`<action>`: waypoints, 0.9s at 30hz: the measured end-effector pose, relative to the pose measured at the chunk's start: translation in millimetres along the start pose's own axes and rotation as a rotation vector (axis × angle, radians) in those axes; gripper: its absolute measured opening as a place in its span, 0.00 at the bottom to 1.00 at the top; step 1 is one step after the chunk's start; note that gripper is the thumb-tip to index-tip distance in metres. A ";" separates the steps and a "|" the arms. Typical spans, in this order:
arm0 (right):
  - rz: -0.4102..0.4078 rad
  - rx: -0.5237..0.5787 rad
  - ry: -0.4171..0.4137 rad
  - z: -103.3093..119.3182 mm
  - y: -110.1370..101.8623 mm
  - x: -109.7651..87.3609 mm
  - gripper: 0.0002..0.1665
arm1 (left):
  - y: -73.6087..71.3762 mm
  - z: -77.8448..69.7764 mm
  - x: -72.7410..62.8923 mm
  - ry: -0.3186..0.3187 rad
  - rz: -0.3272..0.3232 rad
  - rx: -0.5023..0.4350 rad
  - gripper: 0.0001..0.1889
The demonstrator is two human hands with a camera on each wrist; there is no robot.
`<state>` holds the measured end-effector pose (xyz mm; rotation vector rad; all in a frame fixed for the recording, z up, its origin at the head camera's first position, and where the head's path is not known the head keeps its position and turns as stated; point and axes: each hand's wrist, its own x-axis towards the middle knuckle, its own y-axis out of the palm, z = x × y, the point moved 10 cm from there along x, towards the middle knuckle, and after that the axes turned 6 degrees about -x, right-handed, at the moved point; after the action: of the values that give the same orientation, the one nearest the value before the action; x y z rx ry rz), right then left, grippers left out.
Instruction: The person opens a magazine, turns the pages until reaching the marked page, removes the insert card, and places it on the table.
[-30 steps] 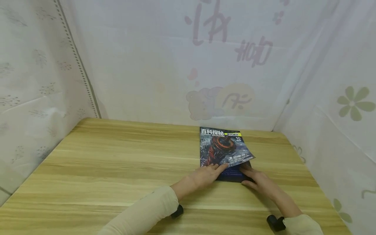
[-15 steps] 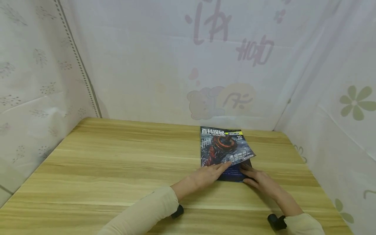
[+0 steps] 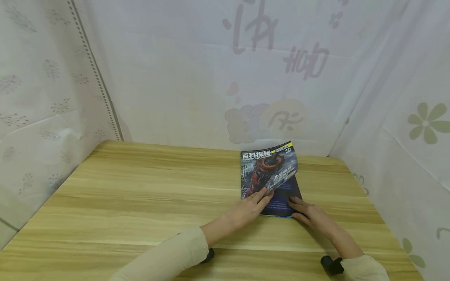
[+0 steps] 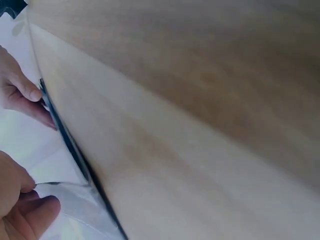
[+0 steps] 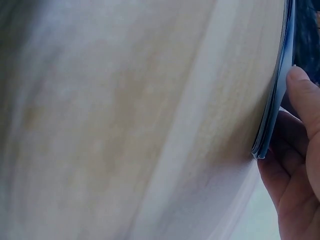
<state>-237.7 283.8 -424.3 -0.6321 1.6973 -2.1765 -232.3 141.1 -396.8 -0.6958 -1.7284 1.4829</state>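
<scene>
A magazine [image 3: 284,201] lies toward the right of the wooden table, its dark blue inner page exposed at the lower right. My left hand [image 3: 251,208] pinches the lower edge of its front cover [image 3: 258,168]. The cover is lifted and curls up, its top right corner raised. In the left wrist view, the left thumb and fingers [image 4: 42,215] close on the sheet's edge. My right hand [image 3: 314,218] holds the magazine's lower right corner. In the right wrist view, one digit lies over the page and other fingers [image 5: 275,182] curl beside the corner.
The wooden table [image 3: 140,195] extends left and in front of the magazine. A pale printed curtain [image 3: 175,78] rises behind the table and along both sides. Black wrist devices [image 3: 331,266] sit under both forearms.
The front cover has been lifted and bent up and leftward by the left hand, exposing more of the blue page. The right hand has stayed at the corner.
</scene>
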 end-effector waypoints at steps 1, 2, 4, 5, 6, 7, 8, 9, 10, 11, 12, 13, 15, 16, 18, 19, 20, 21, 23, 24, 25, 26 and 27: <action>0.003 0.006 0.007 -0.4 -0.1 0.1 0.23 | -3.8 0.8 -1.7 -0.007 -0.020 0.020 0.27; 0.004 0.008 0.014 -1.0 -0.5 0.1 0.24 | -8.0 1.7 -3.2 -0.012 -0.040 0.041 0.27; 0.016 0.016 0.034 -2.6 -0.7 -0.4 0.24 | -15.7 3.5 -7.3 -0.023 -0.067 0.094 0.27; 0.021 0.020 0.041 -3.2 -0.8 -0.6 0.24 | -19.2 5.1 -10.1 -0.035 -0.077 0.113 0.28; 0.025 0.023 0.047 -3.6 -1.1 -0.8 0.24 | -23.2 6.7 -13.0 -0.049 -0.091 0.127 0.28; 0.029 0.026 0.050 -4.0 -1.1 -0.9 0.25 | -26.3 8.2 -16.1 -0.062 -0.096 0.142 0.29; 0.035 0.028 0.054 -4.4 -1.2 -1.1 0.25 | -29.0 10.4 -19.7 -0.081 -0.096 0.145 0.31; 0.041 0.030 0.058 -5.0 -1.0 -1.3 0.25 | -31.2 12.7 -23.6 -0.100 -0.094 0.151 0.32; 0.042 0.033 0.060 -5.5 -1.2 -1.6 0.25 | -34.4 15.1 -27.5 -0.121 -0.101 0.152 0.33; 0.044 0.032 0.064 -6.2 -1.2 -1.9 0.25 | -37.3 17.5 -31.2 -0.140 -0.110 0.151 0.34; 0.045 0.031 0.067 -6.7 -1.3 -2.4 0.25 | -39.9 19.7 -34.6 -0.156 -0.115 0.162 0.34; 0.044 0.032 0.068 -7.2 -1.5 -2.8 0.25 | -42.4 21.9 -37.9 -0.170 -0.122 0.168 0.34; 0.039 0.030 0.071 -8.2 -1.6 -3.7 0.25 | -47.2 25.7 -43.3 -0.193 -0.143 0.192 0.31; 0.038 0.030 0.072 -8.4 -1.7 -4.1 0.25 | -49.5 27.5 -45.8 -0.203 -0.156 0.205 0.30; 0.038 0.027 0.072 -8.3 -1.7 -4.5 0.25 | -52.9 31.5 -50.8 -0.230 -0.179 0.221 0.27; 0.038 0.025 0.071 -8.0 -1.6 -4.5 0.25 | -55.2 32.9 -53.3 -0.239 -0.200 0.228 0.26; 0.042 0.023 0.072 -7.8 -1.2 -4.4 0.25 | -56.9 33.8 -55.7 -0.245 -0.218 0.246 0.24; 0.042 0.022 0.071 -7.2 -1.1 -4.3 0.25 | -58.9 34.8 -58.2 -0.252 -0.236 0.259 0.23; 0.045 0.021 0.072 -6.5 -0.6 -3.7 0.25 | -63.8 35.4 -62.8 -0.259 -0.278 0.295 0.21; 0.046 0.021 0.071 -6.3 -0.3 -3.3 0.25 | -65.4 35.8 -64.5 -0.259 -0.294 0.319 0.20; 0.047 0.024 0.072 -5.9 -0.1 -2.9 0.25 | -67.0 35.9 -66.1 -0.257 -0.306 0.348 0.19; 0.048 0.026 0.073 -5.8 0.0 -2.6 0.25 | -68.6 36.0 -67.5 -0.256 -0.313 0.374 0.19; 0.047 0.027 0.075 -5.6 0.0 -2.2 0.25 | -69.7 36.6 -68.6 -0.256 -0.316 0.400 0.18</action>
<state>-238.7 289.6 -425.8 -0.5045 1.6989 -2.2122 -218.1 52.6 -343.2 -0.0235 -1.5622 1.6691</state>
